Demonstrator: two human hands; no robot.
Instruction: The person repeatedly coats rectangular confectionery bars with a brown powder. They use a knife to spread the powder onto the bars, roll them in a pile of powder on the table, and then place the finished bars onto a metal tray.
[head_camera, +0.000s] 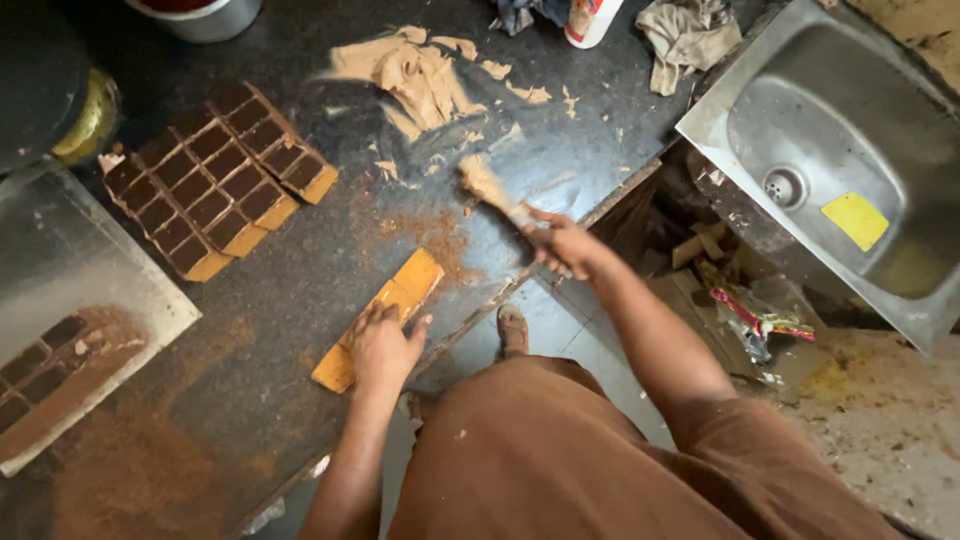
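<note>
The left hand (382, 347) is pressing flat, fingers spread, on a long yellow-brown slab (385, 312) that is lying diagonally near the front edge of the dark countertop (300, 270); the palm is resting on it rather than closing around it. The right hand (562, 246) is closing firmly around the handle of a scraper (492, 192), whose paste-smeared blade is pointing up and left over the counter. The slab's lower end is sitting just beside the counter's edge, while open dark surface is lying between it and the scraper, dusted with reddish-brown powder (425, 235).

Beyond the blade, a smear of tan paste (415, 75) is spreading across the counter, with small flecks scattering around it. To the left, a grid of dark brown blocks with yellow edges (215, 180) is sitting well apart from the slab. A grey tray (60, 260) is occupying the far left, carrying more dark blocks and powder. At the upper right a steel sink (840, 170) is sitting with a yellow sponge (855, 220) inside it. A crumpled cloth (685, 35) is lying near the sink's corner. Below the counter edge, the person's brown garment (560, 460) and a sandalled foot (513, 328) are showing above a pale floor, with littered wrappers (755, 315) lying under the sink.
</note>
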